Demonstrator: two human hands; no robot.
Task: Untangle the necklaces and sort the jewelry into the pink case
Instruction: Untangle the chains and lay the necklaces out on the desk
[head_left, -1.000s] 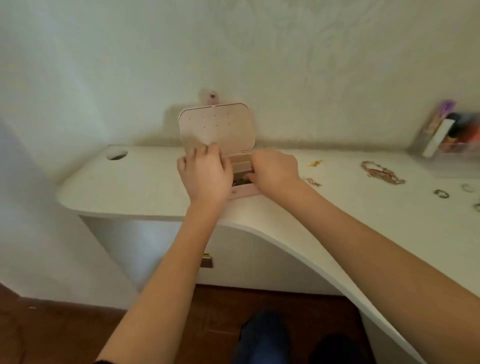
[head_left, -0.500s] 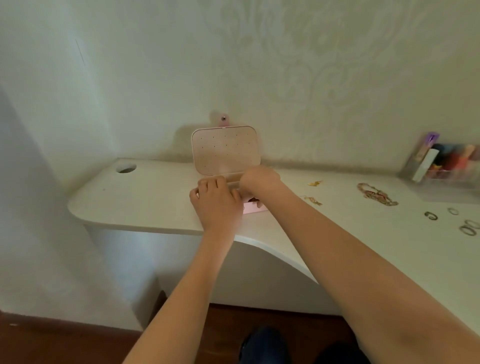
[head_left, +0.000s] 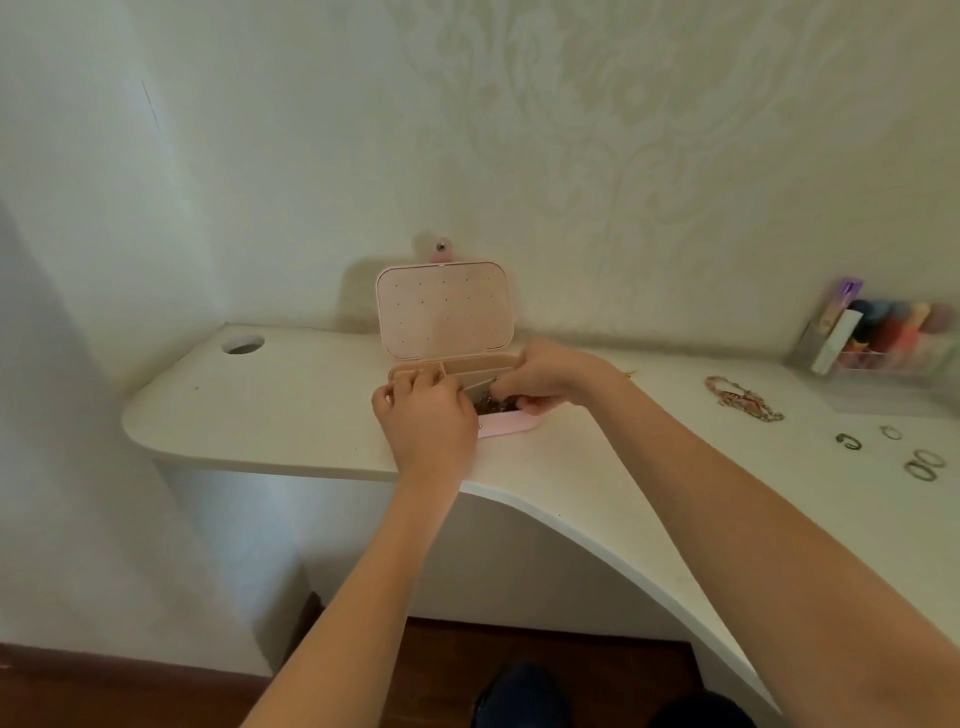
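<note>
Single view, head-worn, wide-angle. Looks forward and down from above a white desk (head_left: 291, 410), facing the patterned wall (head_left: 623, 156) behind it. Both forearms reach in from the bottom edge; the open pink case (head_left: 444, 312) sits near frame centre (straight lines bow toward the edges). Floor shows below the desk edge.

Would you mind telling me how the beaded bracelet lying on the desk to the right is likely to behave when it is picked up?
The beaded bracelet lies in a loose, irregular heap on the desk, so it will probably hang floppy and drape from the fingers. It looks small and thin, so likely light. Its trailing loops might snag or drag if lifted by one end.
</note>
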